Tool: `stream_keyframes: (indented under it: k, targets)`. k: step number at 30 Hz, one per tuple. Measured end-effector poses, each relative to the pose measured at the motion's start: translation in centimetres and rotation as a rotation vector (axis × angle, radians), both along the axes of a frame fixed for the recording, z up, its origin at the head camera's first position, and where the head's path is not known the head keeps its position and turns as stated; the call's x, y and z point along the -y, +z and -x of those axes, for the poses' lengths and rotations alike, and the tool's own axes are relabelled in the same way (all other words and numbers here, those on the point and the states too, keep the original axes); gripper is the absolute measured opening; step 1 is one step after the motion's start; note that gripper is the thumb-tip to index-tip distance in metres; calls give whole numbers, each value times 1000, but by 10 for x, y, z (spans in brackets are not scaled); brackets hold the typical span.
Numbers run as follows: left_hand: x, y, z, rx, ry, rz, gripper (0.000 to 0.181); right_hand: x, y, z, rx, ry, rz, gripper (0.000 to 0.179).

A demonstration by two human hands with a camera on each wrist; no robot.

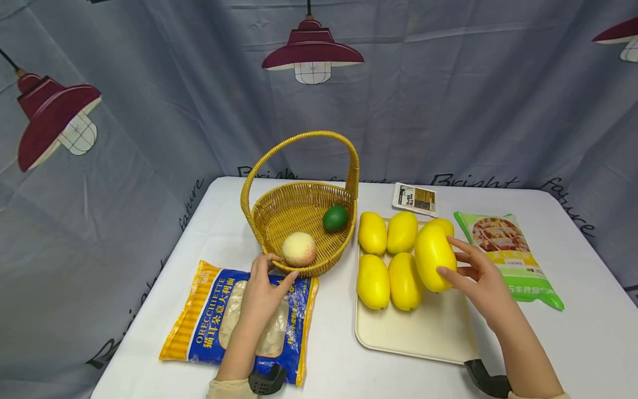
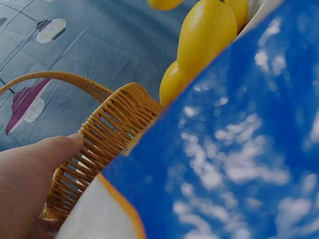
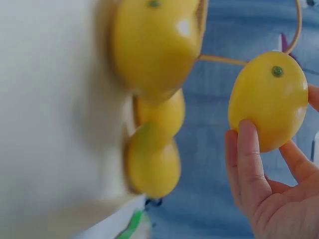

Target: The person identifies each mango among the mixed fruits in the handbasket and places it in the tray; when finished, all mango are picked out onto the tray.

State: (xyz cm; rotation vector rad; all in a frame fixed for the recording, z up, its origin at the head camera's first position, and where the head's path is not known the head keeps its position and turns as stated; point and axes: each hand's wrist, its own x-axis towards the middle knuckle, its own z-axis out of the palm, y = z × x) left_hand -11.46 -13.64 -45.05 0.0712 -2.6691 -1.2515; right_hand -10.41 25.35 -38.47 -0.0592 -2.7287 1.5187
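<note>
My right hand (image 1: 480, 277) grips a yellow mango (image 1: 435, 257) between thumb and fingers, held above the beige tray (image 1: 416, 332). In the right wrist view the mango (image 3: 269, 102) shows a small green stem spot. Several more yellow mangoes (image 1: 372, 281) lie on the tray in two rows. My left hand (image 1: 264, 293) pinches the near rim of a wicker basket (image 1: 304, 194), fingers inside and thumb outside. Inside that basket are a peach (image 1: 299, 249) and a dark green fruit (image 1: 335, 219), its kind unclear.
A blue and yellow bag of orecchiette pasta (image 1: 199, 316) lies under my left forearm. Right of the tray is a green food packet (image 1: 518, 260). Behind the tray sits a small flat package (image 1: 415, 199). The basket's tall handle (image 1: 319, 134) arches upward.
</note>
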Motion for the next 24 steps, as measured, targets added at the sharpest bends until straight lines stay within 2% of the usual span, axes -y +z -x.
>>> stream_keyframes:
  k: [5, 12, 18, 24]
  targets:
    - [0, 0, 0, 9, 2, 1, 52, -17, -17, -12, 95, -37, 10, 73]
    - [1, -2, 0, 6, -9, 1, 55, -27, -37, -20, 215, -30, 39, 77]
    - [1, -2, 1, 16, -9, 3, 55, -27, -48, -23, 255, -39, 7, 81]
    - [1, -1, 0, 12, -5, 1, 54, -26, -50, -22, 272, -48, -10, 85]
